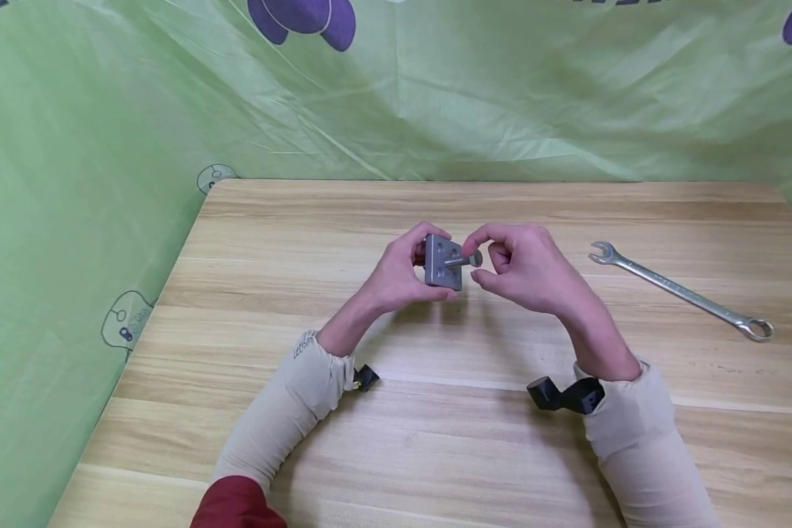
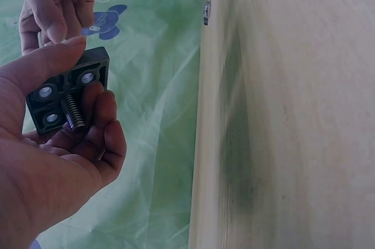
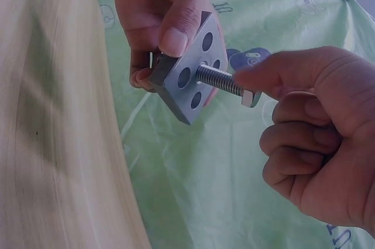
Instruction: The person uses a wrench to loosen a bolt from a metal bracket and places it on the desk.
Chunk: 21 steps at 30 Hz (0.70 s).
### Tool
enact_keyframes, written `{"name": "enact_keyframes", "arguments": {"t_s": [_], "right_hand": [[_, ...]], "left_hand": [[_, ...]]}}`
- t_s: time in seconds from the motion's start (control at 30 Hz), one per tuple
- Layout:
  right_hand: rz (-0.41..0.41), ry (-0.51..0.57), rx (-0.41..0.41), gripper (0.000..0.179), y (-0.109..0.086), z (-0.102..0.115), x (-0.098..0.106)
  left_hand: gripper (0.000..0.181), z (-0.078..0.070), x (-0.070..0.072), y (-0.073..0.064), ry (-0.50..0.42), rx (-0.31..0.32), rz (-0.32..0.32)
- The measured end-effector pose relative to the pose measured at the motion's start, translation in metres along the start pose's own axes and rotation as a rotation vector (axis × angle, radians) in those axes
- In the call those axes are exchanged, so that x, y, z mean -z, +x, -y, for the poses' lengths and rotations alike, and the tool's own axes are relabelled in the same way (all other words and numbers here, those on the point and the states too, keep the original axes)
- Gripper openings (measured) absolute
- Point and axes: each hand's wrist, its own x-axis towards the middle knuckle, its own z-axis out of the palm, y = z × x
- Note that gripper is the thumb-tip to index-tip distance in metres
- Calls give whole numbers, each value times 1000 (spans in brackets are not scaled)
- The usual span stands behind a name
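Note:
My left hand holds a square grey metal plate by its edges, thumb on one side and fingers on the other. Round holes sit near the plate's corners in the right wrist view. A hex bolt runs through the middle, and its threaded end sticks out of the ribbed back, seen in the left wrist view. At the bolt's head side, my right hand has its index finger bent against the bolt, with the thumb near the head. Its other fingers are curled in.
A combination wrench lies on the wooden table to the right of both hands. Green printed sheeting hangs behind the table and down its left side. Black camera mounts project from the wrists.

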Motion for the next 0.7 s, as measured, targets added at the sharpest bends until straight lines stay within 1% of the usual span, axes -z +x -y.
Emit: {"name": "enact_keyframes", "arguments": {"t_s": [0.07,0.13,0.23,0.27,0.37,0.43,0.5,0.63,0.7], "right_hand": [[-5,8,-13,22,0,0,2],[-18,11,-44,25,0,1,4],[-32,2,-128,28,0,1,6],[-21,-6,-161,30,0,0,7],[35,-39,-219,35,1,-1,8],[74,-48,-223,39,1,-2,8],[92,-48,-216,40,1,-2,8],[66,-29,-188,33,1,-1,7],[42,-28,-158,27,1,-1,6]], "left_hand": [[69,0,0,0,1,0,0],[69,0,0,1,4,-3,0],[68,0,0,1,5,-9,1],[68,0,0,1,4,-11,1],[68,0,0,2,9,-15,0],[68,0,0,1,10,-16,0],[69,-1,0,1,8,-12,1],[69,-1,0,1,-1,-3,4],[69,-1,0,1,-6,-1,4]]}}
